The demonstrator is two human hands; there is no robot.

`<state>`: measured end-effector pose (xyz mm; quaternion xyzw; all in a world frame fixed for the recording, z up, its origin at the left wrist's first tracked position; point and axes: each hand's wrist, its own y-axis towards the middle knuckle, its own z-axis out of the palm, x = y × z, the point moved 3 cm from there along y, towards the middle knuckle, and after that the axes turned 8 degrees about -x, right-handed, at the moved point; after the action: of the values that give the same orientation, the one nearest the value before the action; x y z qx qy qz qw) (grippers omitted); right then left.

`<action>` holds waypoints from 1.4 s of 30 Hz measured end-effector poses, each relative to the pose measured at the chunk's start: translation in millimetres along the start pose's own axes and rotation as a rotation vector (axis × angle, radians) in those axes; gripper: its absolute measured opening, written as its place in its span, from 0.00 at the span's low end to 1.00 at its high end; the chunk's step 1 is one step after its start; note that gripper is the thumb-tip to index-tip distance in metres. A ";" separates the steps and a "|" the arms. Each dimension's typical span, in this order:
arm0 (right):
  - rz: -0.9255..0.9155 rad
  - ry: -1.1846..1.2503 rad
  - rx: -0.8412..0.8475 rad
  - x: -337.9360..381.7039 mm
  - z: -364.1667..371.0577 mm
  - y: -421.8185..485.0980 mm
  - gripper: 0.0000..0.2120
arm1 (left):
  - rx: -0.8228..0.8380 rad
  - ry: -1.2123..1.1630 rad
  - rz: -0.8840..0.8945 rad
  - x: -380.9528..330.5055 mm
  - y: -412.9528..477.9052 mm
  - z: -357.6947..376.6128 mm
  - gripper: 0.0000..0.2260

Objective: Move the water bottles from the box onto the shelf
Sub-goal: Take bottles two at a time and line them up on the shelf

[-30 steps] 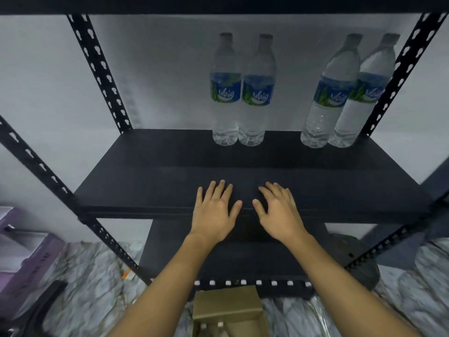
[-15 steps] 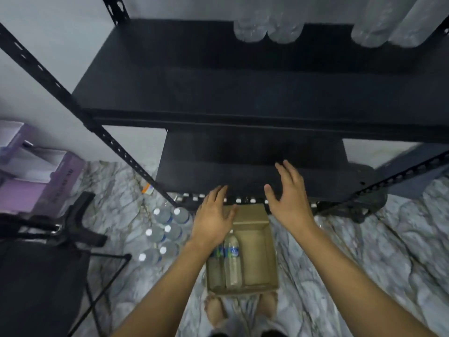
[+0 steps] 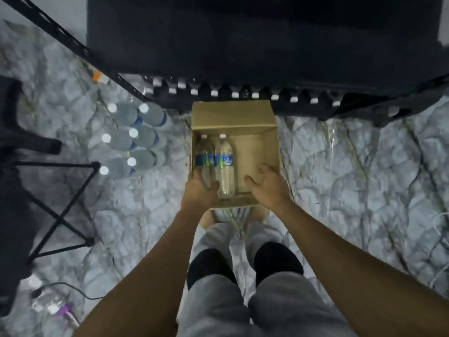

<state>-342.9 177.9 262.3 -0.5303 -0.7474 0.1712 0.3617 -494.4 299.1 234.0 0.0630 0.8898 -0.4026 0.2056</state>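
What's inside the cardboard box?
The brown cardboard box holds two clear blue-labelled plastic water bottles along its left wall; the left hand grips the left bottle. The right hand covers the near right corner.

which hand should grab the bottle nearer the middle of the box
Right. The right hand is empty, loosely open and inside the box, just beside the middle bottle. The left hand is curled round the base of the wall-side bottle, so it looks occupied.

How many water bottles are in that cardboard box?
2: the left bottle, against the box's left wall, gripped by the left hand; the right bottle beside it. None seems hidden.
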 end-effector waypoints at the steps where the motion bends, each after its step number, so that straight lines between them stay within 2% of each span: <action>1: 0.014 0.015 -0.005 -6.1 17.4 20.1 0.28 | 0.002 0.005 -0.009 7.4 22.2 14.8 0.27; 6: 0.084 0.096 0.014 -46.4 111.4 134.7 0.31 | -0.058 -0.058 -0.082 40.5 138.9 88.8 0.30; 9: 0.090 0.107 0.062 -74.3 172.7 205.9 0.39 | -0.006 0.024 -0.115 60.4 210.3 135.1 0.37; 11: 0.098 0.100 0.095 -90.2 208.4 245.2 0.40 | 0.034 0.071 -0.150 78.5 251.8 165.3 0.38; 13: 0.115 0.134 0.128 -104.2 240.2 273.0 0.34 | 0.016 0.134 -0.148 99.1 278.9 190.2 0.33; 15: 0.093 0.213 0.180 -112.5 268.1 290.3 0.26 | -0.080 0.141 -0.140 112.1 293.1 204.7 0.30; 18: 0.106 0.394 0.214 -115.5 295.8 296.7 0.21 | -0.205 -0.038 -0.197 121.8 302.5 209.2 0.25; 21: 0.114 0.516 0.151 -116.1 305.9 300.6 0.20 | -0.183 -0.223 -0.230 129.1 314.7 210.3 0.28; 23: 0.116 0.553 0.157 -120.2 307.3 303.7 0.19 | -0.146 -0.319 -0.237 132.0 320.3 214.4 0.34; 25: 0.135 0.576 0.183 -124.7 305.8 305.4 0.19 | -0.152 -0.373 -0.221 133.8 324.7 218.2 0.36; 28: 0.149 0.576 0.213 -123.8 301.8 309.5 0.16 | -0.163 -0.370 -0.222 136.6 326.4 221.1 0.37; 33: 0.218 0.550 0.174 -124.3 294.6 315.3 0.19 | -0.180 -0.344 -0.224 130.4 321.1 221.5 0.32; 36: 0.237 0.584 0.127 -134.4 283.5 310.1 0.17 | -0.171 -0.297 -0.150 118.3 310.7 220.4 0.24; 39: 0.225 0.627 0.091 -141.4 265.3 299.5 0.15 | -0.224 -0.265 -0.022 106.1 296.2 215.6 0.27; 42: 0.171 0.641 0.045 -141.8 241.2 283.3 0.18 | -0.295 -0.263 0.062 94.2 275.4 204.9 0.28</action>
<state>-302.7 186.0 -133.9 -0.6099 -0.5444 0.0418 0.5744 -438.9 325.8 -116.6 0.0067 0.9022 -0.2662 0.3392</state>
